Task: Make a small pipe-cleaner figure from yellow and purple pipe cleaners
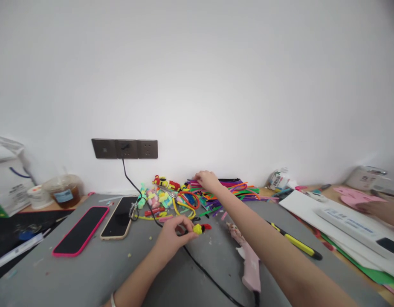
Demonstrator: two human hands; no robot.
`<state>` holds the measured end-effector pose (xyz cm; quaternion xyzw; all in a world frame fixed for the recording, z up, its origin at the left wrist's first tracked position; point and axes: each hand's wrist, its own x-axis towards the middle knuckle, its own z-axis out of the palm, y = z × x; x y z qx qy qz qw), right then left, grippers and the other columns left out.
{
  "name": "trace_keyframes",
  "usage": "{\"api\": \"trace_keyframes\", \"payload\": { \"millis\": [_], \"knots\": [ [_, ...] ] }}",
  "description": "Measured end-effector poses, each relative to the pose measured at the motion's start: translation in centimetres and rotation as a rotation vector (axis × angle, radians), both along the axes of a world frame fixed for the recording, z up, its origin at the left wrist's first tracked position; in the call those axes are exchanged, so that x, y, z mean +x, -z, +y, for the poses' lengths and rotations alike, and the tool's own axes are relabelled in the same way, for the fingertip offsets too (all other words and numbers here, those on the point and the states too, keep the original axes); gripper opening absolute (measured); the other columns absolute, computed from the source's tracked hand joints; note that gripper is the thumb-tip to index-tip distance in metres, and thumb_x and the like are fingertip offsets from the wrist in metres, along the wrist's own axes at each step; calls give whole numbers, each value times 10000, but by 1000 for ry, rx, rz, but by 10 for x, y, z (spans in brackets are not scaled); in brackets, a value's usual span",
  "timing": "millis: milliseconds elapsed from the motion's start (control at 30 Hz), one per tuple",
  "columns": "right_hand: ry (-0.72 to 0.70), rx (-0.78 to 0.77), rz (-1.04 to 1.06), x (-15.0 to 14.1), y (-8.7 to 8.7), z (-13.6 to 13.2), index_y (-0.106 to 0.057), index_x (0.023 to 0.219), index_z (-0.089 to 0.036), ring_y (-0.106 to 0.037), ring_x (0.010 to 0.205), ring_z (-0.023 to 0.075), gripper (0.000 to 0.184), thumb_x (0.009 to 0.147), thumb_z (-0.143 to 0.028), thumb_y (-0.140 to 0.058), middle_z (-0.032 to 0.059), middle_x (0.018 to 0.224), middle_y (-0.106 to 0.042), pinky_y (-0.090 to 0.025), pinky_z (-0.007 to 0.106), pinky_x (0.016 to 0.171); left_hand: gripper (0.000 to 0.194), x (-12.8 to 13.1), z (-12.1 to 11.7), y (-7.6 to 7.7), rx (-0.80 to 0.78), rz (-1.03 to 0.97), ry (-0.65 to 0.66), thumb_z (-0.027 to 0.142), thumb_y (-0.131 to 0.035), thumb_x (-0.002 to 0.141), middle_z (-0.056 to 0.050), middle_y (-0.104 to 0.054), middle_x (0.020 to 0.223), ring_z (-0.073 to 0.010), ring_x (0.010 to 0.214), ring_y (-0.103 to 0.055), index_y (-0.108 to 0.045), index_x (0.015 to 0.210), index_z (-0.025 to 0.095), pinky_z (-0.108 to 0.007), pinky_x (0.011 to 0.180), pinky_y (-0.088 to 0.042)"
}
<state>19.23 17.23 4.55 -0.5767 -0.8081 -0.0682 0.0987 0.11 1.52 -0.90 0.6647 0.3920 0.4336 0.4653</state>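
Grey mat (88,277) below, left hand (173,233) pinching yellow-and-red piece (198,229) by its yellow end, likely keeping the red end clear; right hand (209,180) at pipe-cleaner pile (241,189), grip unclear.

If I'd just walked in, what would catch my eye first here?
Probably the bright heap of fuzzy stems by the white wall, with the right hand at it. Nearer, the left hand pinches a small yellow piece. Over on the left lies a phone in a hot-pink case.
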Motion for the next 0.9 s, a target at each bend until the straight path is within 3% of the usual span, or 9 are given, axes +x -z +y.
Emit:
{"api": "trace_keyframes", "payload": {
  "millis": [400,900],
  "knots": [
    [-84,-1,-209,2,-4,-6,-603,1215,-169,-627,1078,236,304,953,-321,-600,94,1248,-616,-533,459,912,195,0,0,1,18,41,-25,295,-734,699,-18,-656,745,-170,736,-585,-591,638,178,-257,655,-411],
    [-54,-37,-261,-6,-8,-3,-587,1240,-173,-635,1053,229,324,955,-327,-596,96,1254,-610,-549,442,883,193,0,0,1,13,46,-13,275,-728,714,-9,-634,739,-161,718,-557,-574,652,176,-265,663,-394]
  ]
}}
